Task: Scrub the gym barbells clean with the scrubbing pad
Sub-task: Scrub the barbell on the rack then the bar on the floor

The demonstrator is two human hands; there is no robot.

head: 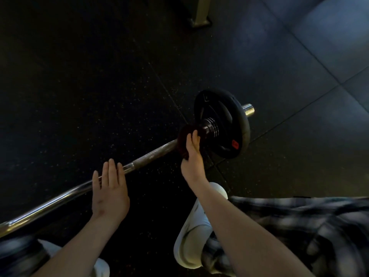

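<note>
Plaid knees (pixel 295 224) cropped; left hand (pixel 110 191), fingers straight, over barbell (pixel 151 155); right hand (pixel 192 163) gripping murky scrubbing pad (pixel 182 139).

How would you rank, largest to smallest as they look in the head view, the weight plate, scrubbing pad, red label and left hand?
1. weight plate
2. left hand, enlarged by nearness to the camera
3. scrubbing pad, partly hidden by the right hand
4. red label

Dim in here. Underfoot, black rubber flooring (pixel 89 86), flecked with pale specks, a thin seam (pixel 165 89) cutting diagonally across it. Over on the right, large square floor tiles (pixel 319 41) catch a soft bluish sheen, their joints dark lines. Far side, a pale metal frame foot (pixel 200 19) stands on the floor.
</note>
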